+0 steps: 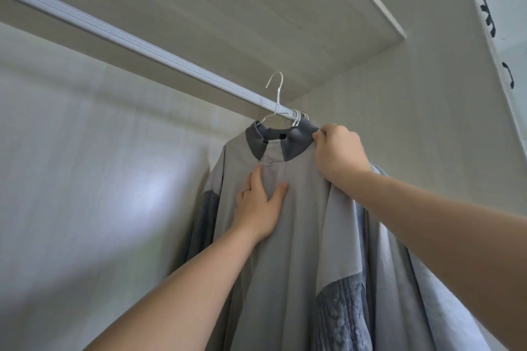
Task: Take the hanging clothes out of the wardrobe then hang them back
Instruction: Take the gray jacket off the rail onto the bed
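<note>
A light grey shirt [299, 222] with a darker grey collar hangs on a white wire hanger [276, 94]. The hanger's hook stands in front of and above the white wardrobe rail [137, 45]; whether it rests on the rail I cannot tell. More white hanger hooks sit on the rail just right of it, with further grey clothes [399, 251] behind. My left hand [261, 204] lies flat on the shirt's chest below the collar, fingers straight. My right hand [338, 151] grips the shirt's shoulder beside the collar, fingers curled round the cloth.
A shelf underside [256, 8] closes the wardrobe above the rail. The pale back wall [85, 165] is to the left, a side panel [413, 94] to the right. Black handles [486, 16] show on a door at the far right.
</note>
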Motion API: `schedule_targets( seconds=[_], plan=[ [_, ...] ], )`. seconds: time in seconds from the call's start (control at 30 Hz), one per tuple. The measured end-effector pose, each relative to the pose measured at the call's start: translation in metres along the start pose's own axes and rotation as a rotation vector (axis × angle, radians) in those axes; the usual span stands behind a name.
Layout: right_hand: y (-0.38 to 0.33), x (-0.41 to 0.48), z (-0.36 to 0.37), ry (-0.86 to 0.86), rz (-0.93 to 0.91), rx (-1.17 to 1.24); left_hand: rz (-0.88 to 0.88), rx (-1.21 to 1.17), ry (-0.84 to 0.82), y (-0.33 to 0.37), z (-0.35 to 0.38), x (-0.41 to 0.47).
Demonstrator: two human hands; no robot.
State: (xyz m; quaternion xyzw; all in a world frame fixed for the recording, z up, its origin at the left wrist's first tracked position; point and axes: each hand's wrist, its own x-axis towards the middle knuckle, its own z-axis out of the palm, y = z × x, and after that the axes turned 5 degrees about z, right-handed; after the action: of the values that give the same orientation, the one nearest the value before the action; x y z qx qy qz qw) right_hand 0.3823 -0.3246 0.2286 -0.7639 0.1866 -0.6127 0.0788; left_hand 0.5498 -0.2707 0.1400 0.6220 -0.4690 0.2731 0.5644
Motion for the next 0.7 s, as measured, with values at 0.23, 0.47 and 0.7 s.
schedule_targets(
  seconds=[0.23,0.47,0.7],
  plan=[
    [0.039,-0.033,-0.057,0.102,-0.104,-0.015,0.180,0.184,0.215,0.041,-0.002,-0.017],
    [0.089,-0.091,-0.158,0.143,-0.148,-0.104,0.314,0.208,0.236,0.111,0.025,-0.052],
    [0.140,-0.143,-0.296,0.162,-0.116,-0.255,0.401,0.218,0.230,0.203,0.077,-0.097]
  ],
)
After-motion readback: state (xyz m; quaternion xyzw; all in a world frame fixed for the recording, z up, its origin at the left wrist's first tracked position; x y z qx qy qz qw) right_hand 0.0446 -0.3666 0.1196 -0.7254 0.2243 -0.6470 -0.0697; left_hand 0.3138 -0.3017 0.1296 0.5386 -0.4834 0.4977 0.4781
